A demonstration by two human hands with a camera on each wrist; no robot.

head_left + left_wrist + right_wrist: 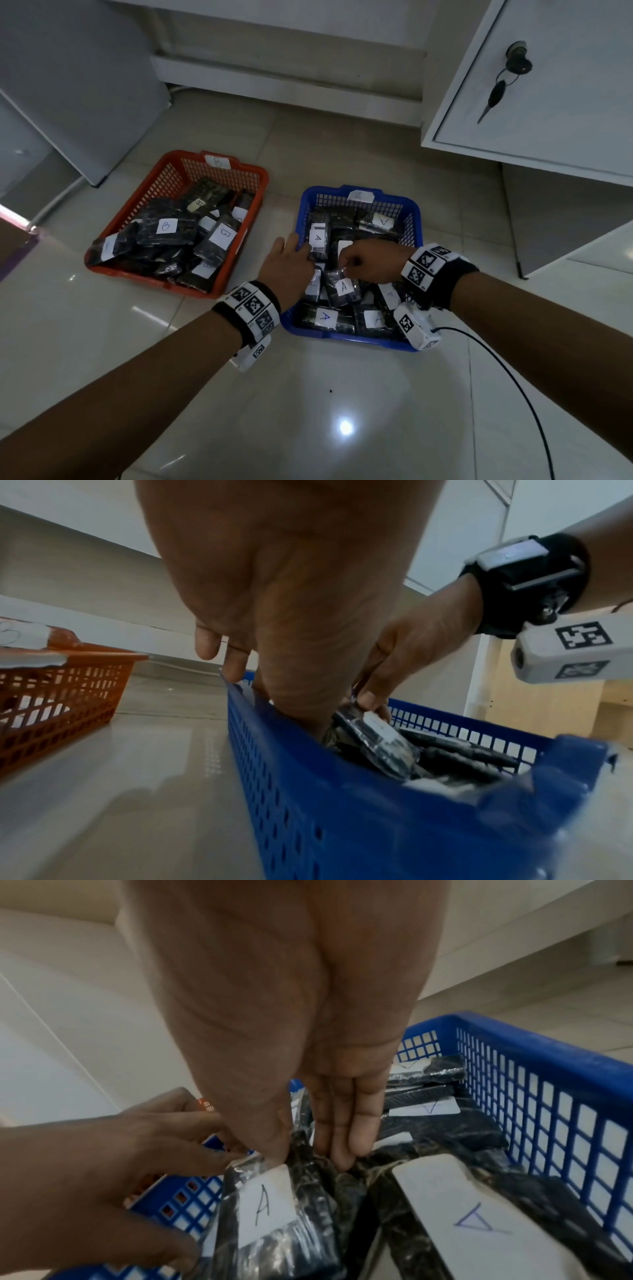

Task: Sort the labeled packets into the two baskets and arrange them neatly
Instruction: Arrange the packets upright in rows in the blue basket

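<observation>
right hand [371,262] pinches an a packet [342,287] in the blue basket [416,219]; left hand [287,265] rests spread on packets beside it.

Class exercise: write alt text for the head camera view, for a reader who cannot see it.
Two hands work inside a blue basket of dark packets labelled A; the right hand pinches one packet while the left hand rests at the basket's left wall. A red basket of B packets sits on the floor to its left.
</observation>
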